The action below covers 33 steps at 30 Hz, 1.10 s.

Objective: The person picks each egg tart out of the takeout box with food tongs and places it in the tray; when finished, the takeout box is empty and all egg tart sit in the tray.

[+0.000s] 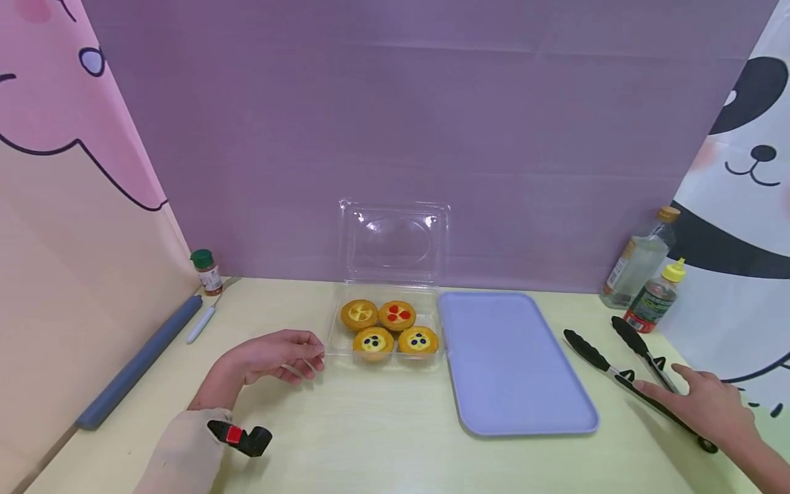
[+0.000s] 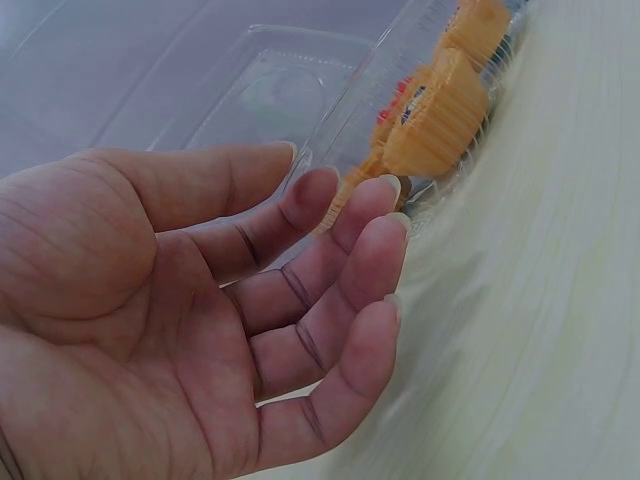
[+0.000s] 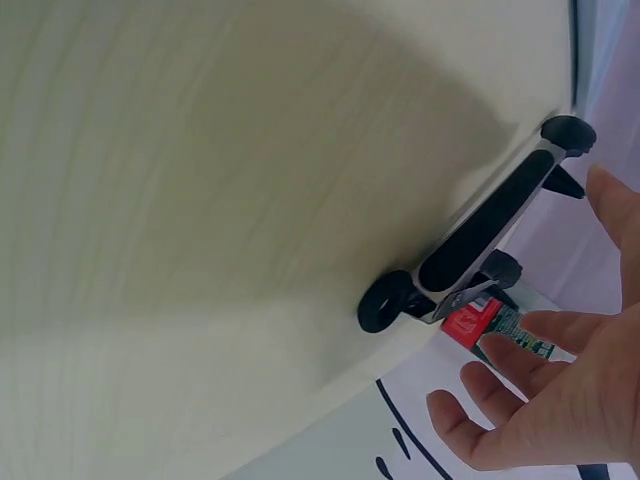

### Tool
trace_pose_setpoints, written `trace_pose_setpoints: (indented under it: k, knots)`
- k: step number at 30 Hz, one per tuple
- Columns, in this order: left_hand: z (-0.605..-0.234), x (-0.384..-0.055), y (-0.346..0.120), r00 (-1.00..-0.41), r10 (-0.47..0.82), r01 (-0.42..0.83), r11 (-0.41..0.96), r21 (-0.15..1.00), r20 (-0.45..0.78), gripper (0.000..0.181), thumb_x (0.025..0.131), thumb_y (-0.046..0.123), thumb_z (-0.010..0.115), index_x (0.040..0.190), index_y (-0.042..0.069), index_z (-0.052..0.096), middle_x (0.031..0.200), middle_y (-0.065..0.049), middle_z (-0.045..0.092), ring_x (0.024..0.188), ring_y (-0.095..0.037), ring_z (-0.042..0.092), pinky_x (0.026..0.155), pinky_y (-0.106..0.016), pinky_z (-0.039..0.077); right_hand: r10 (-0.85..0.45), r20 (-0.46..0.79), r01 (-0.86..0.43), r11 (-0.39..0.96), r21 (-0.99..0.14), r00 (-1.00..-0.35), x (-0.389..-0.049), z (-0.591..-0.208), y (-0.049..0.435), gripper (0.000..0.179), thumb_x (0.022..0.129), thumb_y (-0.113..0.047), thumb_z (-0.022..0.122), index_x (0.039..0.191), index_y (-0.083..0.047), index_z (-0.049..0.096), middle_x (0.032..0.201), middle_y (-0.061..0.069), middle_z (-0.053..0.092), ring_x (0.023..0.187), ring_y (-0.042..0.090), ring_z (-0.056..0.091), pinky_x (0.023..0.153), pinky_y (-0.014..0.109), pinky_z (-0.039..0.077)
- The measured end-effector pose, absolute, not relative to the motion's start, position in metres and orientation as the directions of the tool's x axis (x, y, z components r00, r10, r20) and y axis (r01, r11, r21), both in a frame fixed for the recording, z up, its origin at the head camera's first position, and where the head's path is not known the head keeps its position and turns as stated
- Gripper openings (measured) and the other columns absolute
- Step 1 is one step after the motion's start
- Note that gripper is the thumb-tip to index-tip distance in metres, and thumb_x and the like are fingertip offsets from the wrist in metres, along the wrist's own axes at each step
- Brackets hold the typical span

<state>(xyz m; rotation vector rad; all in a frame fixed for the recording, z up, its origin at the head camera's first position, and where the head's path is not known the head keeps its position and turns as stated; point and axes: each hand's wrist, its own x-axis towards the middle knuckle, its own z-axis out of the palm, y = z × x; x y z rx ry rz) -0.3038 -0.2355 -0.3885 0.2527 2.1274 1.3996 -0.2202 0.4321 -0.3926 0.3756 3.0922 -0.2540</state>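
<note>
Several egg tarts (image 1: 360,314) sit in a clear plastic clamshell box (image 1: 336,336), its lid (image 1: 395,240) standing raised at the back. My left hand (image 1: 280,357) is beside the box's front left corner, fingers loosely bent and fingertips right at the edge. In the left wrist view, the left hand (image 2: 230,310) has nothing between thumb and fingers. A pair of black-handled tongs (image 1: 654,401) lies spread at the right. Over their hinged end hovers my right hand (image 1: 710,408), thumb and fingers apart. The right wrist view shows the right hand (image 3: 560,390) near the tongs (image 3: 490,220).
A lavender tray (image 1: 518,363) lies between box and tongs. Behind the tongs stand a clear bottle (image 1: 636,267) and a yellow-capped bottle (image 1: 654,298). At left are a green-lidded jar (image 1: 206,273), a fork with a pale handle (image 1: 201,324) and a blue-grey roll (image 1: 142,363).
</note>
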Motion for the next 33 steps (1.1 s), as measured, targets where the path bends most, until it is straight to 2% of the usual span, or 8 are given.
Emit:
trace_pose_setpoints:
  k: [8,14,21,28,33]
  knots:
    - [-0.39,-0.303,-0.236,-0.814,0.466,-0.133,0.432,0.892,-0.347,0.036,0.101,0.033,0.058,0.115,0.0,0.058,0.104,-0.009,0.068,0.091,-0.022,0.067,0.08,-0.035,0.057,0.281,-0.104,0.296,0.938,-0.18,-0.954,-0.224,-0.403,0.433,0.111,0.085,-0.08,0.051,0.138,0.016,0.035,0.131,0.047,0.04,0.109,0.071,0.038,0.072,0.067,0.046]
    - [-0.39,-0.302,-0.236,-0.816,0.462,-0.137,0.43,0.893,-0.347,0.036,0.101,0.033,0.058,0.115,0.0,0.058,0.103,-0.008,0.068,0.09,-0.021,0.067,0.079,-0.033,0.056,0.305,-0.157,0.332,0.924,-0.19,-0.939,-0.23,-0.407,0.428,0.115,0.083,-0.083,0.05,0.139,0.016,0.032,0.13,0.046,0.039,0.109,0.067,0.039,0.076,0.068,0.047]
    - [-0.39,-0.302,-0.236,-0.819,0.463,-0.129,0.428,0.895,-0.34,0.036,0.101,0.033,0.059,0.115,-0.001,0.057,0.103,-0.008,0.068,0.089,-0.02,0.067,0.078,-0.033,0.056,0.27,-0.095,0.286,0.927,-0.244,-0.958,-0.235,-0.409,0.433,0.113,0.086,-0.078,0.051,0.14,0.018,0.028,0.129,0.049,0.037,0.11,0.071,0.037,0.071,0.065,0.046]
    - [-0.391,-0.303,-0.236,-0.819,0.458,-0.135,0.433,0.891,-0.346,0.037,0.101,0.032,0.059,0.117,-0.001,0.057,0.103,-0.008,0.068,0.09,-0.021,0.067,0.08,-0.034,0.057,0.212,-0.066,0.222,0.936,-0.272,-0.975,-0.24,-0.413,0.436,0.111,0.088,-0.073,0.051,0.137,0.024,0.029,0.129,0.051,0.038,0.113,0.066,0.04,0.083,0.065,0.039]
    - [-0.39,-0.303,-0.237,-0.821,0.455,-0.131,0.438,0.889,-0.345,0.036,0.101,0.032,0.058,0.117,-0.001,0.057,0.104,-0.009,0.068,0.091,-0.021,0.067,0.08,-0.035,0.057,0.201,0.022,0.187,0.943,-0.277,-0.979,-0.243,-0.419,0.437,0.106,0.088,-0.07,0.056,0.133,0.024,0.035,0.123,0.05,0.045,0.11,0.061,0.048,0.084,0.062,0.037]
